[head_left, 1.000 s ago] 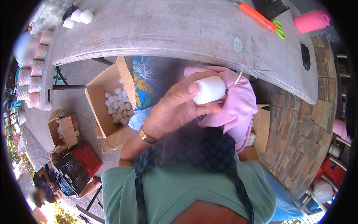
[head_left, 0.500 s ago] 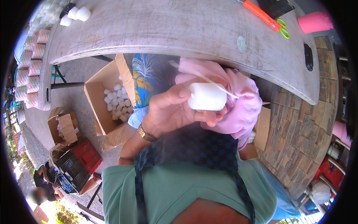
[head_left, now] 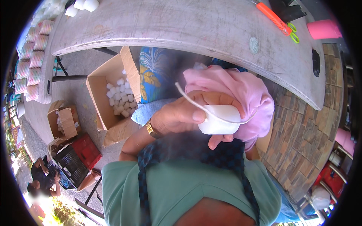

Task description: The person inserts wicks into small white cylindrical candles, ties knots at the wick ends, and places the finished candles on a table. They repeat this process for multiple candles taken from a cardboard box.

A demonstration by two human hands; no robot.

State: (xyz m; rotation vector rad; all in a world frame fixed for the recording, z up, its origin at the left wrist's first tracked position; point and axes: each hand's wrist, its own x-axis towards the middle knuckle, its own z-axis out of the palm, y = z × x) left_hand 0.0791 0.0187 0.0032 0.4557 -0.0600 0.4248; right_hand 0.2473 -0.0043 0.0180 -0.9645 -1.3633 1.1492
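Note:
A white, stubby cylindrical candle [head_left: 220,122] lies sideways in my left hand [head_left: 177,116], my thumb at one end and the fingers curled around behind and below it. Its long pale wick [head_left: 196,104] arches loosely past the thumb and across the candle's side. Just beyond the hand is a bunched pink cloth [head_left: 241,84]. My right forearm [head_left: 252,153] runs up to that cloth, and my right hand is hidden by it, so its fingers do not show. A gold watch [head_left: 152,130] is on my left wrist.
Ahead is a grey table [head_left: 151,26] with orange-and-green scissors [head_left: 293,32] and a pink cup [head_left: 324,29]. Left, below it, stands a cardboard box [head_left: 103,75] of white candles [head_left: 122,96]. Further left are a smaller box [head_left: 68,120], a black-and-red crate [head_left: 77,162] and another person [head_left: 43,175].
My left hand has moved toward me and slightly right with the candle. The wick's free end now curves up over the thumb. The pink cloth has shifted a little right.

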